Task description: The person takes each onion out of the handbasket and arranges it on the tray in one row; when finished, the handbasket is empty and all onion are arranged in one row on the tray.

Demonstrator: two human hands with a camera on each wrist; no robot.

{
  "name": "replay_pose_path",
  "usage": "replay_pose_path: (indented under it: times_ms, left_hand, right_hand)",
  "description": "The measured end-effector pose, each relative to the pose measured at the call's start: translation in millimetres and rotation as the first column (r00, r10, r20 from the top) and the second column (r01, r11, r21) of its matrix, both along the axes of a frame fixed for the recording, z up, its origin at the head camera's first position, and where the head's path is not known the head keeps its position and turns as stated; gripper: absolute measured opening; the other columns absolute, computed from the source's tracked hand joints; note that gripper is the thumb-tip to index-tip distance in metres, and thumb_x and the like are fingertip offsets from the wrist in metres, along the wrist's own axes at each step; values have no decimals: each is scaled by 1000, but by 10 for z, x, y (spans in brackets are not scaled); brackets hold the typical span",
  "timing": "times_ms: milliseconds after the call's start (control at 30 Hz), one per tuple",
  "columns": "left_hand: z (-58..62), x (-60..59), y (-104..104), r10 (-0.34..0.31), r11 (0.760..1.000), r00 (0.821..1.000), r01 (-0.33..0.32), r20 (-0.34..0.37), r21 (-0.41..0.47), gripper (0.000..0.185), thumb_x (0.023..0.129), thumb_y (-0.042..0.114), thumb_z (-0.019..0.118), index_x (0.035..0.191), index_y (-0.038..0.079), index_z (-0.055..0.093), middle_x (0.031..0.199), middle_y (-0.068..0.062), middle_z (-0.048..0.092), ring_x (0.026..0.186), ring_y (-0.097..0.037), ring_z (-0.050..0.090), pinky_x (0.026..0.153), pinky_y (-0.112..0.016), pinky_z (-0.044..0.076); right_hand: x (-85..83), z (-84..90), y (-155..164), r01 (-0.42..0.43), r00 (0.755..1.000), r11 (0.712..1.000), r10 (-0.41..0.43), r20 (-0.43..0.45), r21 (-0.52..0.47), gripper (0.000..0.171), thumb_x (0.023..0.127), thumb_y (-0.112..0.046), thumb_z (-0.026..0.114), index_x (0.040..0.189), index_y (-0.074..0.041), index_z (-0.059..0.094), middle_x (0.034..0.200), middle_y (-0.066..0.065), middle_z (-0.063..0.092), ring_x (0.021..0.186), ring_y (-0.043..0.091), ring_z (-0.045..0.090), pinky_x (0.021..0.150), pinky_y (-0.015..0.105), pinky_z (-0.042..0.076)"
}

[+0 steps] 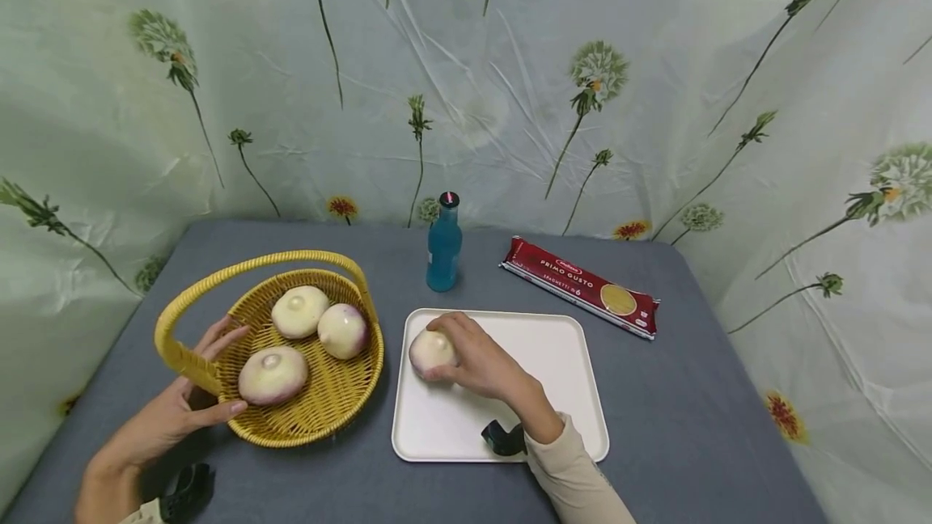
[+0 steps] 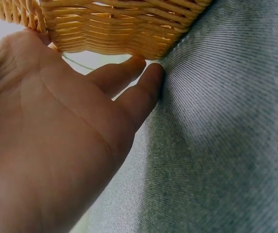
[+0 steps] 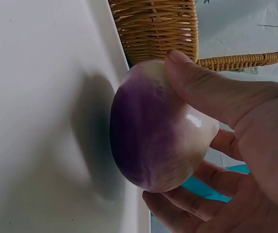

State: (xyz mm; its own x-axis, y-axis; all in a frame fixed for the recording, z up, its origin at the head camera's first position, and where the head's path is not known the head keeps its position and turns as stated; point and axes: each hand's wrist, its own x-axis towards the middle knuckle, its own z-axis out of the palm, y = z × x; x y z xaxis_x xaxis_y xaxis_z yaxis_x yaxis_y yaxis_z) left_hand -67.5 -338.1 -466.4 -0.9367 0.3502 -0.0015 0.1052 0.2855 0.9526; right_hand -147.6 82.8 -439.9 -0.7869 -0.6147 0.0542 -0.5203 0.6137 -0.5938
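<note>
A purple-and-white turnip (image 3: 151,131) is in the grip of my right hand (image 1: 476,358), thumb on one side and fingers on the other. It hangs close over the left part of a white tray (image 1: 524,427), its shadow falling on the tray surface in the right wrist view. My left hand (image 1: 163,419) holds the left side of a yellow wicker basket (image 1: 342,407), thumb and fingertips at the rim near the handle. Lower fingers (image 2: 146,90) of that hand reach along the basket's underside. Inside the basket lie three more turnips (image 1: 273,376).
Behind the tray stands a blue bottle (image 1: 444,249) with a dark cap. A red spaghetti packet (image 1: 582,285) lies at the back right on the grey tabletop (image 1: 677,427). The basket's arched handle (image 1: 269,259) rises above its rim. Flower-patterned cloth (image 1: 480,103) hangs behind the table.
</note>
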Motion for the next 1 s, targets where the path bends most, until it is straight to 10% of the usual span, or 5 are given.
replay_pose_path:
  times_ms: [1000]
  left_hand:
    - [4, 18, 7, 1, 1000, 1000, -1, 15, 1, 91, 94, -7, 62, 163, 18, 9, 166, 11, -18, 135, 17, 5, 90, -4, 28]
  right_hand:
    - [45, -47, -58, -50, 999, 999, 50, -15, 3, 57, 85, -33, 81, 131, -11, 55, 129, 8, 55, 118, 22, 52, 100, 40, 45]
